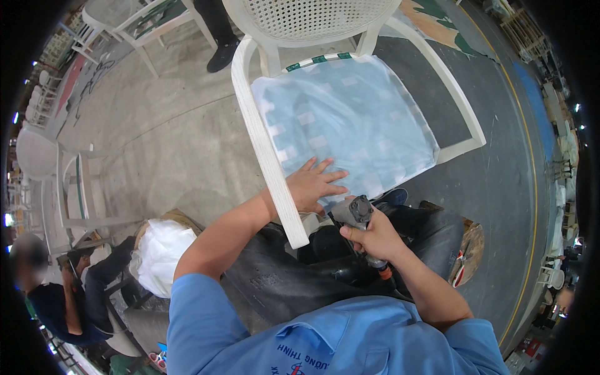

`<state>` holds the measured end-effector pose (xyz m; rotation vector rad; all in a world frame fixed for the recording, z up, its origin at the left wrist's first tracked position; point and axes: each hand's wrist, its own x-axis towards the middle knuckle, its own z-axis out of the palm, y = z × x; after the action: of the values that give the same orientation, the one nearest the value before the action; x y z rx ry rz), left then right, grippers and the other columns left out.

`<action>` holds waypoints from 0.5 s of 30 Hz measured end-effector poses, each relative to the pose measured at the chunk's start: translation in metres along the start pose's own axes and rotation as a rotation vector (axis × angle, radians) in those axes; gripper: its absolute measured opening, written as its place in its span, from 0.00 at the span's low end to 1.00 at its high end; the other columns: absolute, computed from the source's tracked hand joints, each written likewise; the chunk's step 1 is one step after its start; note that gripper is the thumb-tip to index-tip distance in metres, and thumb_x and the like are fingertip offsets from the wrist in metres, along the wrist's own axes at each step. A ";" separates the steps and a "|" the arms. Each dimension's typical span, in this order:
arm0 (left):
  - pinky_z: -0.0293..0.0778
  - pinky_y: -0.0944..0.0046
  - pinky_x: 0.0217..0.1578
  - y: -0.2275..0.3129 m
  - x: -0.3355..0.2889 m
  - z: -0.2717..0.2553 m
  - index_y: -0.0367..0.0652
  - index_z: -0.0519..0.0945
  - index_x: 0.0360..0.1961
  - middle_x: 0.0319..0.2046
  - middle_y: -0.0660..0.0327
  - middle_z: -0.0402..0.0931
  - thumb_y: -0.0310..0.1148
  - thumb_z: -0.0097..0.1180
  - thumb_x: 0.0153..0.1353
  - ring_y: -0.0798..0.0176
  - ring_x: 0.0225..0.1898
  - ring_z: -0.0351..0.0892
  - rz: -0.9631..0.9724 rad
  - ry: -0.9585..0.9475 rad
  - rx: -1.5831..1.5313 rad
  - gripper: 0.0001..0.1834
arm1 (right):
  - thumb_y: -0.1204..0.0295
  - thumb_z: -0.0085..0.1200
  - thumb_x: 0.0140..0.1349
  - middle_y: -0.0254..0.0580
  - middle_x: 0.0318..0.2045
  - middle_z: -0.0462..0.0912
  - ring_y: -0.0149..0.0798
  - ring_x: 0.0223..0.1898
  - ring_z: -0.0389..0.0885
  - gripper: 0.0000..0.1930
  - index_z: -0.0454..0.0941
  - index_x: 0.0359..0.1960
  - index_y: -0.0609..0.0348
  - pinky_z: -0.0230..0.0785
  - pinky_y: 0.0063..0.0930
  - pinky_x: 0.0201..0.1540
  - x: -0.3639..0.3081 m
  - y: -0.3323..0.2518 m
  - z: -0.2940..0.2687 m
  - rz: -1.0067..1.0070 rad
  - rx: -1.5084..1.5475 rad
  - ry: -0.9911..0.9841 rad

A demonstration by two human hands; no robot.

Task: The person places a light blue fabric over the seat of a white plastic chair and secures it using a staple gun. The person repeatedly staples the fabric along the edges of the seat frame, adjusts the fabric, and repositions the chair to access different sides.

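Observation:
A white armchair [455, 78] with a woven cane back faces me. Light blue fabric [350, 112] covers its seat, and pale squares of webbing show through from beneath. My left hand [312, 185] lies flat on the near left part of the fabric, fingers spread, its forearm passing under the chair's left armrest [269, 144]. In my right hand [377, 236] is a grey pneumatic staple gun [356, 212] with an orange fitting at its handle end. Its head is at the seat's front edge, close to my left fingers; whether its nose touches the fabric is hidden.
White cloth [164, 253] is bundled on a support at my left. Beyond it, another person [59, 300] sits working by a chair frame [78, 187]. More chairs [153, 31] stand at the far left, near someone's leg [219, 31]. A yellow line [528, 144] runs along the floor at right.

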<state>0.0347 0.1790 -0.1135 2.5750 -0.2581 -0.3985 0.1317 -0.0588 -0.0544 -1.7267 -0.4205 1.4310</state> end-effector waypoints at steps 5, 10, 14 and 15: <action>0.42 0.29 0.80 -0.006 -0.020 0.002 0.52 0.83 0.63 0.79 0.56 0.62 0.34 0.67 0.64 0.36 0.83 0.49 -0.095 0.052 -0.109 0.25 | 0.73 0.70 0.66 0.32 0.35 0.84 0.26 0.22 0.77 0.35 0.68 0.73 0.56 0.72 0.24 0.26 0.009 -0.015 -0.011 -0.001 -0.077 -0.086; 0.44 0.31 0.81 -0.002 -0.039 0.017 0.47 0.90 0.43 0.72 0.54 0.72 0.24 0.55 0.67 0.36 0.81 0.55 -0.140 0.092 -0.256 0.13 | 0.72 0.71 0.66 0.32 0.36 0.84 0.25 0.22 0.76 0.35 0.69 0.73 0.55 0.72 0.25 0.25 0.017 -0.016 -0.015 0.003 -0.117 -0.144; 0.46 0.31 0.81 -0.003 -0.043 0.031 0.50 0.91 0.41 0.73 0.54 0.71 0.21 0.52 0.65 0.35 0.81 0.53 -0.127 0.118 -0.241 0.16 | 0.72 0.73 0.64 0.36 0.38 0.87 0.30 0.26 0.81 0.36 0.71 0.73 0.50 0.75 0.28 0.30 0.019 -0.020 -0.011 0.028 -0.269 -0.188; 0.46 0.31 0.81 -0.003 -0.041 0.030 0.50 0.91 0.40 0.73 0.54 0.71 0.21 0.53 0.64 0.35 0.81 0.53 -0.118 0.114 -0.243 0.16 | 0.72 0.73 0.63 0.38 0.40 0.88 0.33 0.28 0.84 0.36 0.71 0.73 0.49 0.78 0.30 0.33 0.019 -0.023 -0.012 0.038 -0.327 -0.195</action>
<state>-0.0133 0.1786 -0.1303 2.3693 -0.0150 -0.3032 0.1539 -0.0363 -0.0490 -1.8619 -0.7668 1.6352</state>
